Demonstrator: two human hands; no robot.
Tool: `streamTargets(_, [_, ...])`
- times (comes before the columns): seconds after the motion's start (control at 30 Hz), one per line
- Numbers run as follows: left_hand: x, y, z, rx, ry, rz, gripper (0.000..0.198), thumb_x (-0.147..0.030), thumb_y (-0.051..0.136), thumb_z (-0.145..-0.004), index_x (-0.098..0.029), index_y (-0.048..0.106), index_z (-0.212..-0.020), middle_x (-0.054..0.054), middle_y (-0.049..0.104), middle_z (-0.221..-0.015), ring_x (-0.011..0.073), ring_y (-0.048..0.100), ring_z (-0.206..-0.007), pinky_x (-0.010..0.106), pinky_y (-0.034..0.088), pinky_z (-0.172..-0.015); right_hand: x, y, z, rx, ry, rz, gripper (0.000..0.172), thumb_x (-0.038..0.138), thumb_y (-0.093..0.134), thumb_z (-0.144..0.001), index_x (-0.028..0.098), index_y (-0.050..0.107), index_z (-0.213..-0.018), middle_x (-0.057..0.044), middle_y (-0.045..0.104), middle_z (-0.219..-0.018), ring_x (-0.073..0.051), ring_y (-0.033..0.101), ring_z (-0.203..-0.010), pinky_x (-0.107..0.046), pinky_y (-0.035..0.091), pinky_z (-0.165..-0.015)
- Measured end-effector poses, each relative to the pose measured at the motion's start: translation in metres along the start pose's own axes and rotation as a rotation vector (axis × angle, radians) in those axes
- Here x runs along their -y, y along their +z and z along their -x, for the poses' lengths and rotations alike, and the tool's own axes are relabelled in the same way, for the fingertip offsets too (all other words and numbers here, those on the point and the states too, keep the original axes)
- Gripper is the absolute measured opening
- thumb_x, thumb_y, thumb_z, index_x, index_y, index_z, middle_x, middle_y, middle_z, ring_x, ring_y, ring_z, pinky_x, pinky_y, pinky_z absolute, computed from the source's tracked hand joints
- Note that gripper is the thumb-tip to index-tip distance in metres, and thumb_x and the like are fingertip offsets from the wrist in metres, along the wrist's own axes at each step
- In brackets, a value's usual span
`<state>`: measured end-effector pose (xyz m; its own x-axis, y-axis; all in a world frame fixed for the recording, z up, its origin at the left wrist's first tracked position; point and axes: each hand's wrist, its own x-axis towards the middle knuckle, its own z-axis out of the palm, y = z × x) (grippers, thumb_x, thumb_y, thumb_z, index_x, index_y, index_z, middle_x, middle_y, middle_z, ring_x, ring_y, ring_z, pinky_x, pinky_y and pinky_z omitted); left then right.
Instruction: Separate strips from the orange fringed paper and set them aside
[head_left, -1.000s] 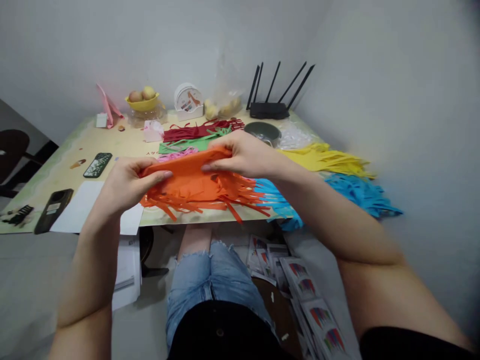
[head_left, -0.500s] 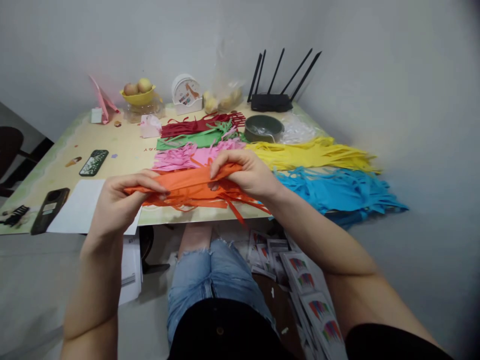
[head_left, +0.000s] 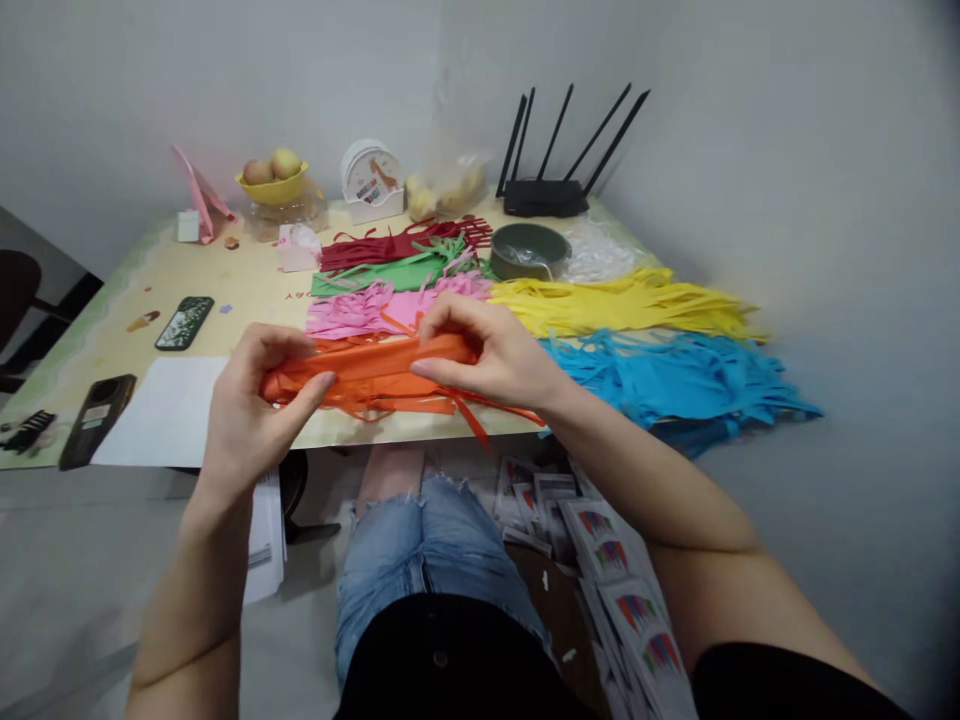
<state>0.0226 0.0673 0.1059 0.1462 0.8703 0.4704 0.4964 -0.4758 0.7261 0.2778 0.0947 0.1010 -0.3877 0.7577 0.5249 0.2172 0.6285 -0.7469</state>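
Observation:
Both my hands hold a folded orange fabric piece (head_left: 367, 368) with thin ties, just above the table's front edge. My left hand (head_left: 259, 400) has its left end, fingers behind and thumb in front. My right hand (head_left: 495, 355) pinches the right end between thumb and bent fingers. Beneath lie more orange pieces, their ties hanging toward the edge. Behind them run rows of pink fabric pieces (head_left: 349, 312), green ones (head_left: 397, 273) and dark red ones (head_left: 375, 250). Yellow fabric pieces (head_left: 600, 305) and blue fabric pieces (head_left: 660, 380) spread to the right.
A grey-green bowl (head_left: 529, 250) and a black router (head_left: 546, 198) stand at the back right. On the left lie a phone (head_left: 184, 323), a dark device (head_left: 97, 420) and white paper (head_left: 169, 410). Printed packets (head_left: 622, 560) are piled below, by my legs.
My left hand has shifted slightly right and its thumb and fingers have spread wider around the orange fabric. The fabric is less stretched and folded narrower; my right thumb has moved to its front.

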Motion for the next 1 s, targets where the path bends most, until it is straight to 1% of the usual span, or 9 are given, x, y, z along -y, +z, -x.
streamTargets(0.1, [-0.002,0.003,0.002,0.011,0.047,-0.078,0.035,-0.026,0.074,-0.081,-0.024,0.065,-0.115,0.002,0.068,-0.102,0.015,0.065,-0.085,0.024,0.051,-0.076,0.001,-0.001,-0.001,0.002,0.081,-0.061,0.043,0.059,0.064,-0.083,0.017,0.058,-0.084,-0.001,0.064,-0.078,-0.012,0.056,-0.069,-0.024,0.04,-0.063])
streamTargets(0.2, [-0.004,0.003,0.004,0.018,0.08,-0.14,0.032,-0.026,0.073,-0.082,-0.024,0.068,-0.113,0.003,0.07,-0.107,0.0162,0.067,-0.088,0.026,0.053,-0.082,0.001,-0.001,-0.005,0.037,0.116,0.01,0.039,0.045,0.073,-0.079,0.017,0.06,-0.103,-0.003,0.068,-0.089,-0.014,0.061,-0.077,-0.024,0.043,-0.068])
streamTargets(0.3, [-0.003,0.0,0.003,0.027,0.065,-0.157,0.03,-0.028,0.073,-0.081,-0.025,0.068,-0.111,0.003,0.071,-0.105,0.018,0.067,-0.088,0.028,0.054,-0.083,0.002,0.0,-0.008,0.167,0.1,0.162,0.015,0.028,0.07,-0.082,0.015,0.067,-0.091,-0.001,0.069,-0.079,-0.013,0.06,-0.073,-0.024,0.041,-0.069])
streamTargets(0.37, [-0.002,-0.003,0.001,0.079,0.047,-0.131,0.021,-0.029,0.073,-0.081,-0.023,0.07,-0.101,0.004,0.072,-0.1,0.019,0.067,-0.087,0.029,0.054,-0.083,0.003,0.0,-0.009,0.197,0.096,0.18,0.013,0.025,0.066,-0.085,0.014,0.069,-0.08,-0.001,0.068,-0.074,-0.012,0.059,-0.07,-0.025,0.04,-0.068])
streamTargets(0.43, [-0.001,-0.005,-0.001,0.146,0.01,-0.07,0.012,-0.03,0.073,-0.081,-0.02,0.068,-0.087,0.006,0.073,-0.096,0.02,0.067,-0.087,0.03,0.054,-0.081,0.003,0.0,-0.007,0.186,0.1,0.141,0.014,0.025,0.067,-0.085,0.013,0.071,-0.08,-0.002,0.07,-0.076,-0.013,0.061,-0.072,-0.025,0.042,-0.07])
streamTargets(0.5, [0.0,-0.005,-0.002,0.182,-0.07,0.033,0.014,-0.03,0.073,-0.081,-0.019,0.065,-0.079,0.007,0.073,-0.09,0.0204,0.069,-0.084,0.03,0.056,-0.078,0.003,0.001,-0.005,0.164,0.15,0.054,0.014,0.025,0.067,-0.084,0.012,0.073,-0.084,-0.003,0.072,-0.077,-0.013,0.063,-0.072,-0.025,0.045,-0.069])
streamTargets(0.67, [-0.001,0.001,0.003,0.113,-0.286,0.38,0.017,-0.03,0.074,-0.08,-0.018,0.067,-0.09,0.004,0.072,-0.072,0.0191,0.071,-0.066,0.033,0.061,-0.068,0.002,0.008,0.005,0.051,0.29,-0.334,0.021,0.026,0.066,-0.084,0.016,0.076,-0.099,-0.003,0.076,-0.082,-0.012,0.069,-0.069,-0.025,0.057,-0.068])
streamTargets(0.77, [-0.001,0.006,0.007,0.07,-0.301,0.502,0.018,-0.025,0.074,-0.081,-0.018,0.073,-0.097,0.004,0.073,-0.073,0.0171,0.071,-0.068,0.031,0.062,-0.07,-0.001,0.013,0.01,0.001,0.252,-0.435,0.02,0.023,0.066,-0.084,0.019,0.077,-0.1,-0.003,0.076,-0.082,-0.01,0.069,-0.069,-0.024,0.059,-0.07])
streamTargets(1.0, [-0.002,0.013,0.01,0.044,-0.26,0.667,0.004,-0.017,0.07,-0.078,-0.018,0.071,-0.073,0.002,0.069,-0.066,0.0164,0.069,-0.064,0.03,0.059,-0.064,-0.004,0.019,0.013,-0.031,0.117,-0.428,0.018,0.016,0.061,-0.082,0.017,0.078,-0.087,-0.003,0.076,-0.082,-0.01,0.069,-0.07,-0.022,0.057,-0.067])
